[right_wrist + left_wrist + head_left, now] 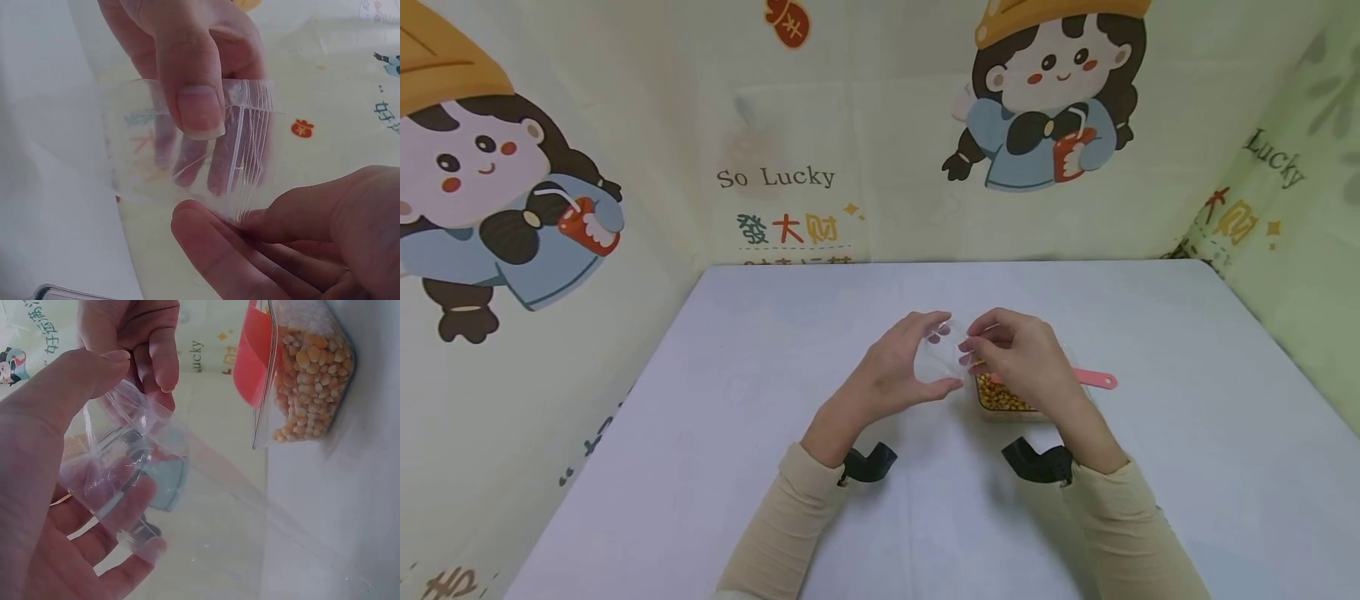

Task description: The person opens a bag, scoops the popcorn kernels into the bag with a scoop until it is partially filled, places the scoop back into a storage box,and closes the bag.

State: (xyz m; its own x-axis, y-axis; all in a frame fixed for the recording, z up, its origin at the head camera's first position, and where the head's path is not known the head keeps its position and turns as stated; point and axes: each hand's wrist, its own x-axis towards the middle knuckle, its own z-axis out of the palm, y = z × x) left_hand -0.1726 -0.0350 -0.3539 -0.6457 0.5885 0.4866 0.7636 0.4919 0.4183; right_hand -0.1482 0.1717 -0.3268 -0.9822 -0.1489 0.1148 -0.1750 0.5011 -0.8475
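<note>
A clear plastic zip bag (pixel 934 357) is held upright above the table between both hands. My left hand (pixel 887 367) grips it with the thumb on one side and the fingers spread behind the film, as the right wrist view shows. Thumb and fingertips of my right hand (pixel 1028 354) pinch the ridged zip edge of the bag (pixel 240 150). Beyond the right hand and partly hidden by it stands a clear container (pixel 1011 417) of yellow corn kernels (pixel 312 378). A pink spoon (pixel 251 359) lies across the container, its handle pointing right in the head view.
The white table (pixel 775 350) extends around the hands on all sides. Behind and beside it hangs a pale cloth (pixel 895 150) printed with cartoon figures and lettering. Black wrist mounts (pixel 871 463) sit under both forearms.
</note>
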